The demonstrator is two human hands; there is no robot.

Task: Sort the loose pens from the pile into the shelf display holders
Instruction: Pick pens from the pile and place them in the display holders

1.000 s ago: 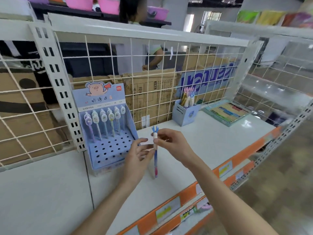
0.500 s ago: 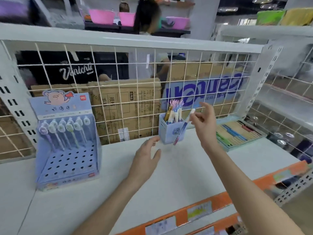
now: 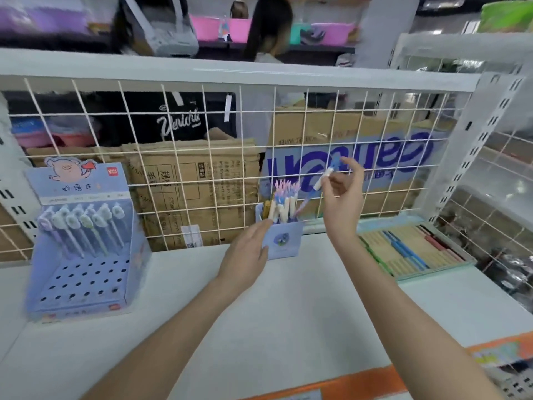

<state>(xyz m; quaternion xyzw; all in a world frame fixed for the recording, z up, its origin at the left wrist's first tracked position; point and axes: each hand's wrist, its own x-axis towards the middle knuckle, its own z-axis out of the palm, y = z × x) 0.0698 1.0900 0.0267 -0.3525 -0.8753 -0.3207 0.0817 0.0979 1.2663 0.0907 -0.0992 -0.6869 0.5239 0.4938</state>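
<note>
Right hand: raised above the small holder, its grip pinching a pen between thumb and fingertips — the other fingers spread loosely.
Pen: white upper body with a blue topper, tilted, lower end slanting down toward 7 o'clock, its tip just above the holder's right rear corner; whether it touches the pens inside cannot be told.
Left hand: grip released, fingers straight, fingertips against the left front of the small holder.
Small holder: pale blue box on the white shelf, at about 12 o'clock from the viewer, holding a bunch of upright pens with pink and blue tops.
Large display: pale blue card stand at 9 o'clock, a pig picture on its header, one back row of pens standing — rows of open holes in front.
Flat tray: at 2 o'clock, filled with lying pens or pencils.
Wire grid: behind everything, cardboard boxes beyond it.
</note>
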